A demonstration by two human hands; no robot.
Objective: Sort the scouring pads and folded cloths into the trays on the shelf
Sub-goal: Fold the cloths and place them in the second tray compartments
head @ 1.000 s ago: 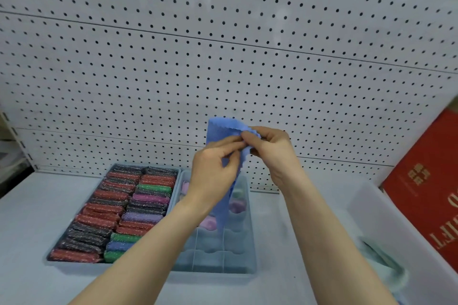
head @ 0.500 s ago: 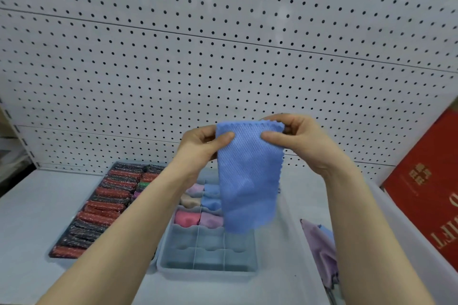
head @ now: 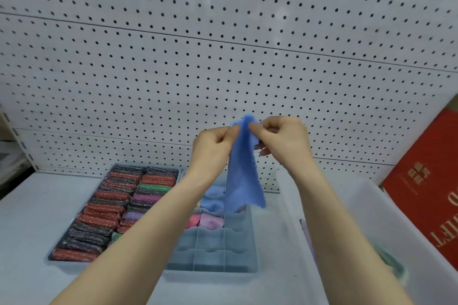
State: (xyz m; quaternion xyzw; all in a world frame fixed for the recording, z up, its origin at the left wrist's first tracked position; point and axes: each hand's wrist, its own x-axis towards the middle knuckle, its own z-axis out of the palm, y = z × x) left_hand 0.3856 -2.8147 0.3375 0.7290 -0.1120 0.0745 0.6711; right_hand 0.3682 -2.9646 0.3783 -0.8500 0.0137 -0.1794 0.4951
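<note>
Hands, left grip (head: 215,140) and right grip (head: 281,135), pinch the blue cloth (head: 244,176) top; best fold it small and neat to fit the divided tray (head: 252,242)

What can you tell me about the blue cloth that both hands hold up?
The thin blue woven cloth has a fine textured weave and scalloped edges. It hangs limp in the air, gathered narrow at its top, over the divided grey tray. The left hand and right hand pinch its top edge close together; nothing else touches it.

blue cloth (head: 244,176), red, perhaps black glittery pads (head: 104,215)
</note>
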